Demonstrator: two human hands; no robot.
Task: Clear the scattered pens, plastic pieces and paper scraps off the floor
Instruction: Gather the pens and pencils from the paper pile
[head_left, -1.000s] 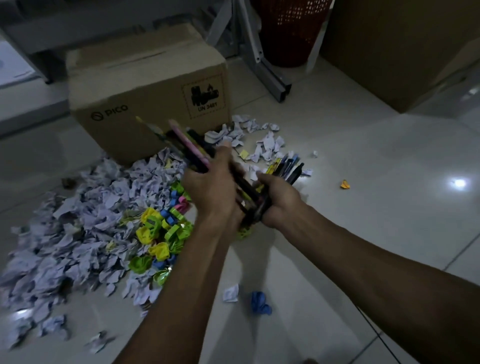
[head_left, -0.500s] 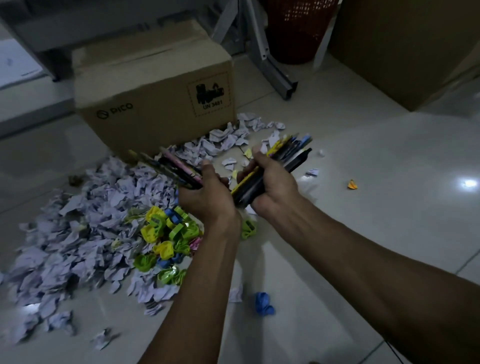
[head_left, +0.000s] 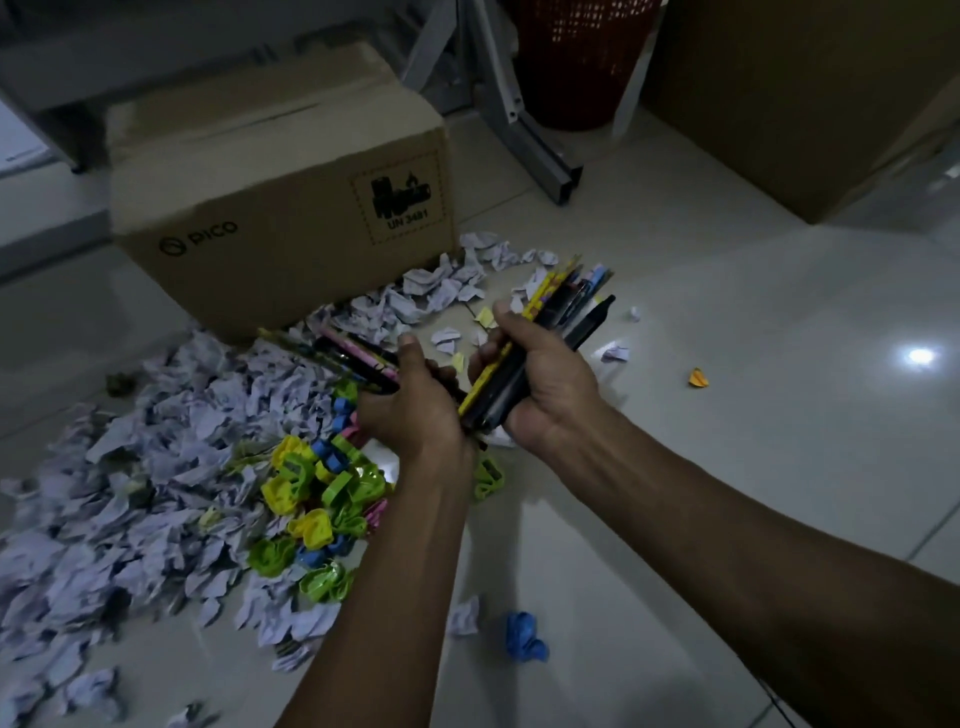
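My left hand (head_left: 410, 410) grips a fan of pens (head_left: 337, 353) that point up and left, pink and dark ones among them. My right hand (head_left: 540, 384) holds a second bunch of pens (head_left: 566, 306), yellow, black and blue, pointing up and right. Both hands hover side by side above the tiled floor (head_left: 727, 467). Below them lies a heap of yellow, green and blue plastic pieces (head_left: 311, 514). A wide spread of crumpled pale paper scraps (head_left: 130, 493) covers the floor to the left and continues behind my hands.
A closed cardboard box (head_left: 280, 208) stands behind the scraps. A red basket (head_left: 576, 57) and a metal frame leg (head_left: 550, 166) are at the back, a brown cabinet (head_left: 810, 104) at the right. A blue plastic piece (head_left: 524, 636) and an orange scrap (head_left: 697, 378) lie apart.
The two bunches of pens were crossed together in front of me; my hands have drawn them apart, the left bunch tilting lower and left, the right bunch swinging up and right.
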